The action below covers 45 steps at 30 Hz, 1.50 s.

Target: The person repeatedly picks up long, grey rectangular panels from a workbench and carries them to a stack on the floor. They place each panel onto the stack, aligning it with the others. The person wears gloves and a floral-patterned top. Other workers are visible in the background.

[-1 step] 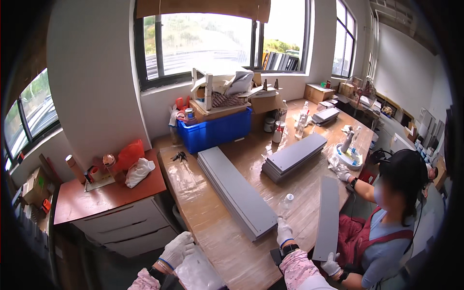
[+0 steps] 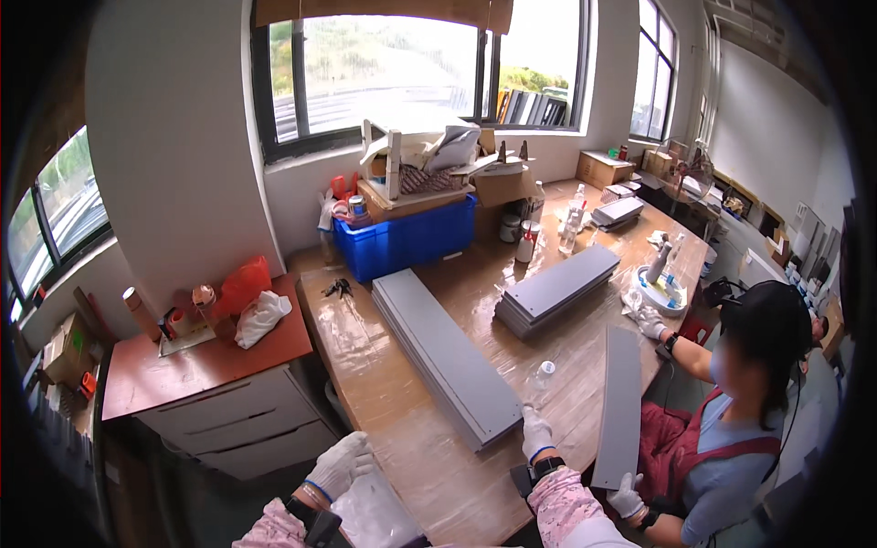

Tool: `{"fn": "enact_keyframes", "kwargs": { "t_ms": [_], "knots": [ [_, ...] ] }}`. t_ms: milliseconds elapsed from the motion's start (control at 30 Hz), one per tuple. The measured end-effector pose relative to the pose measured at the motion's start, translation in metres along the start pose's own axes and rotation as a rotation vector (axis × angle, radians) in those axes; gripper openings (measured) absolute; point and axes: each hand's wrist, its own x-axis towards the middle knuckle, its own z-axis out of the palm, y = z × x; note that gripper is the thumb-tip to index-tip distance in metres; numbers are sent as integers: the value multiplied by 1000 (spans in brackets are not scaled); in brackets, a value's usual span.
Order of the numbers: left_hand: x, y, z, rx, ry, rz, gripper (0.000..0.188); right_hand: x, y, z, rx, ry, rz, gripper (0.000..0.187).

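My left hand (image 2: 340, 464), in a white knit glove, is above the table's near left edge. Its fingers are curled in, and I cannot make out anything between them. Just below it lies a whitish plastic bag (image 2: 376, 513). My right hand (image 2: 537, 434), gloved too, has its fingers closed at the near right corner of a stack of long grey panels (image 2: 448, 361). The stack lies slantwise on the table. Beyond my right hand stands a small clear bottle with a white cap (image 2: 545, 369).
A co-worker (image 2: 731, 393) at right holds a grey panel (image 2: 619, 411) and a cloth. Another panel stack (image 2: 557, 290), a round white container (image 2: 660, 297), bottles (image 2: 571, 228) and a blue bin (image 2: 406, 239) stand on the wooden table (image 2: 402, 438). A red-topped drawer cabinet (image 2: 219, 384) is left.
My left hand has risen very slightly. My right hand stays at the panel corner, and the co-worker's grey panel has shifted a little upward.
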Motion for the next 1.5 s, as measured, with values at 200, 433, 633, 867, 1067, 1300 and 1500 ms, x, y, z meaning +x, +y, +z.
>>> {"fn": "enact_keyframes", "kwargs": {
  "t_ms": [200,433,633,867,1067,1300,1500],
  "knots": [
    [90,-57,34,124,-21,-94,27,22,21,-11,-31,-189,-215,43],
    [144,-91,113,630,182,-82,94,36,27,9,88,-151,-15,42],
    [137,-78,148,690,146,-133,109,41,16,-7,265,-304,294,52],
    [133,-88,143,843,323,-85,106,19,-32,-45,96,-405,167,58],
    [114,-90,102,486,207,-4,98,1,-46,-26,152,-608,281,59],
    [74,-79,47,472,52,-76,84,-35,-74,-22,553,-807,212,56],
    [-9,-73,6,456,-141,-110,83,-45,-124,20,1397,-832,641,49]
  ]
}}
